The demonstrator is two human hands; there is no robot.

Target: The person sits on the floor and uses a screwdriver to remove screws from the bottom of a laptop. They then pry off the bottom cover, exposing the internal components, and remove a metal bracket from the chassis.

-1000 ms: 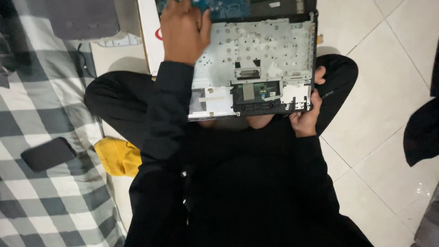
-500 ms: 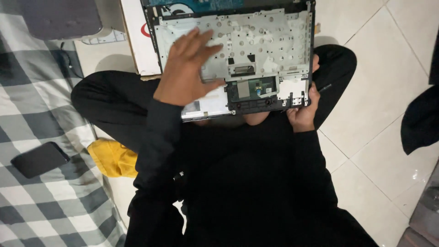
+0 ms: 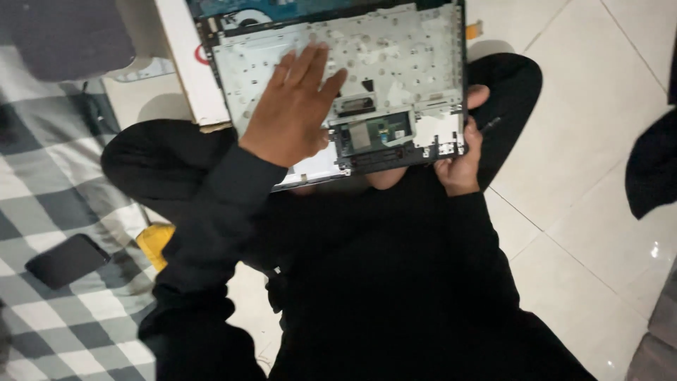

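**Opened laptop shell held across the lap, 2 hands on it**

The person sits cross-legged on the tiled floor, dressed in black; the stripped laptop chassis lies across the knees in the upper middle of the frame, its silver inner plate facing up, a small green circuit board showing near its lower edge. The left hand lies flat on the left part of the plate, fingers spread and released, grasping nothing; the right hand grips the chassis at its lower right corner, thumb on the side edge, fingers curled underneath. A white box sits just beside the chassis at the upper left; a checked blanket covers the left side of the frame, with a dark phone lying on it; a yellow object peeks out from under the left arm, partly hidden; a dark cloth lies at the right edge.
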